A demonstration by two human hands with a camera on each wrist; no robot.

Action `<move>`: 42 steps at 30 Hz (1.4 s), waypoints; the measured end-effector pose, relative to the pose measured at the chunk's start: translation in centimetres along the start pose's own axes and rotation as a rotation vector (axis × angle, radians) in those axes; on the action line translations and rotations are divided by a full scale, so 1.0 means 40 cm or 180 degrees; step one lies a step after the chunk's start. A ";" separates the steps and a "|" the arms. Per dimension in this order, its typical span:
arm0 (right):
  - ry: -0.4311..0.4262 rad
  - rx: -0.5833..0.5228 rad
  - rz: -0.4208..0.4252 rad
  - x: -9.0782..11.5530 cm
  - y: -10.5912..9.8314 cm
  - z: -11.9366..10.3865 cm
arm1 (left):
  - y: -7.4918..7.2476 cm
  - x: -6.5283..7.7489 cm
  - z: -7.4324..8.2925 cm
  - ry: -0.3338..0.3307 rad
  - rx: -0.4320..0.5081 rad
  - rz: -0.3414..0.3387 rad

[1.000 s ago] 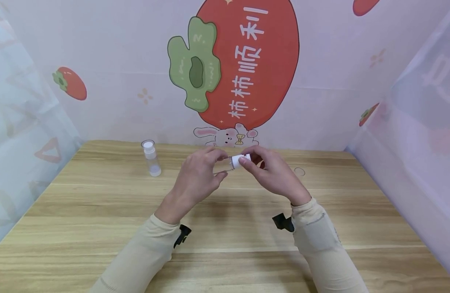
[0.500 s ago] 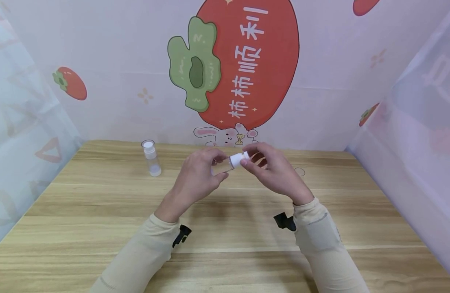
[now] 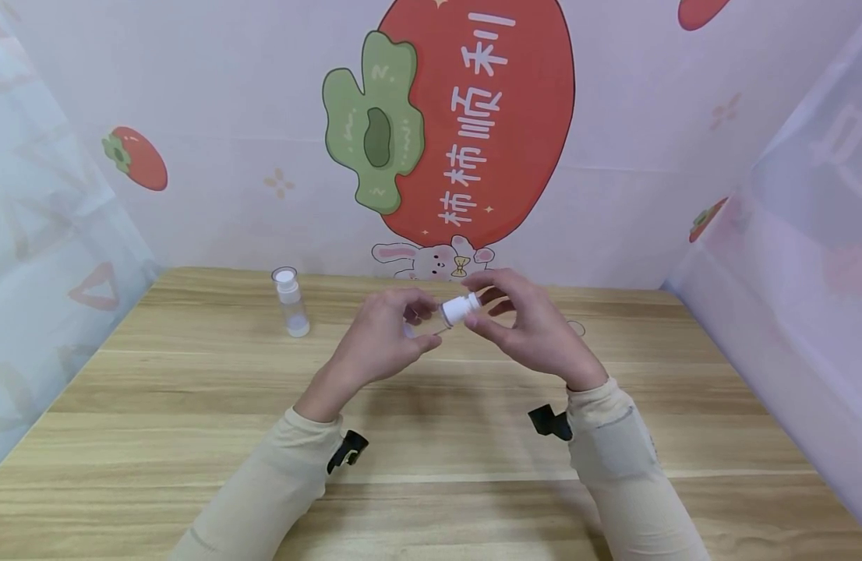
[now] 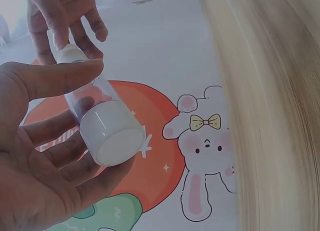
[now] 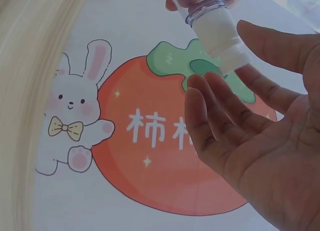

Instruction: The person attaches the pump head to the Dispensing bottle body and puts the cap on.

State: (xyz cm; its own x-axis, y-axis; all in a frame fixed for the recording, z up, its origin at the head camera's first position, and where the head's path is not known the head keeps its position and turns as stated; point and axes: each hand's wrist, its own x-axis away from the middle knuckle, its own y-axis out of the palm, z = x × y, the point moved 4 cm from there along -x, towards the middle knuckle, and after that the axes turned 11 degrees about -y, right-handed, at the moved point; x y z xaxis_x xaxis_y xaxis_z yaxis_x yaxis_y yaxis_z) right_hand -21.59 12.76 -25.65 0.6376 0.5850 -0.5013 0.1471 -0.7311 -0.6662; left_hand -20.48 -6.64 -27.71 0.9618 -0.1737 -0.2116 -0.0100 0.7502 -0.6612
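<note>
My left hand (image 3: pixel 385 335) grips a small clear pump bottle (image 4: pixel 112 133) with a white base and a white top, tilted above the table. In the left wrist view, thumb and fingers wrap around its clear body. The white top (image 5: pixel 220 33) points toward my right hand (image 3: pixel 529 327). In the right wrist view that hand's fingers (image 5: pixel 225 106) are loosely bent around the top, with the thumb apart from it. A second pump bottle (image 3: pixel 292 304), also clear and white, stands upright at the back left of the table.
A thin clear round piece (image 3: pixel 577 328) lies on the wooden table (image 3: pixel 431 499) behind my right wrist, partly hidden by it. A printed sheet (image 3: pixel 213 210) hangs behind the table, and more sheets border both sides.
My right thumb and fingers have loosened from the white top and moved slightly right, so more of the top shows. My left hand keeps its grip on the pump bottle.
</note>
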 end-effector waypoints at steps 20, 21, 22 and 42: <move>-0.0067 0.0021 -0.0057 -0.002 0.013 -0.008 | 0.003 0.005 0.009 0.0075 -0.0111 0.0007; -0.0051 0.0023 -0.0059 -0.002 0.013 -0.008 | 0.002 0.006 0.010 0.0094 -0.0152 0.0046; -0.0034 0.0023 -0.0061 -0.003 0.013 -0.008 | 0.002 0.007 0.011 0.0125 -0.0186 0.0088; 0.0351 0.0114 -0.0045 -0.009 0.017 0.002 | -0.001 0.012 0.027 0.0459 -0.0634 0.0574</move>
State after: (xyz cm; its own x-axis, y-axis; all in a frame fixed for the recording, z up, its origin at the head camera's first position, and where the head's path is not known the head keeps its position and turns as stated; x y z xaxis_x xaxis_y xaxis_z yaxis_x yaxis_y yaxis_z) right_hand -21.75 12.09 -25.97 0.7153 0.5515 -0.4292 0.1307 -0.7089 -0.6931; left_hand -19.70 -6.05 -27.01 0.8909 -0.1486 -0.4292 -0.2444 0.6397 -0.7288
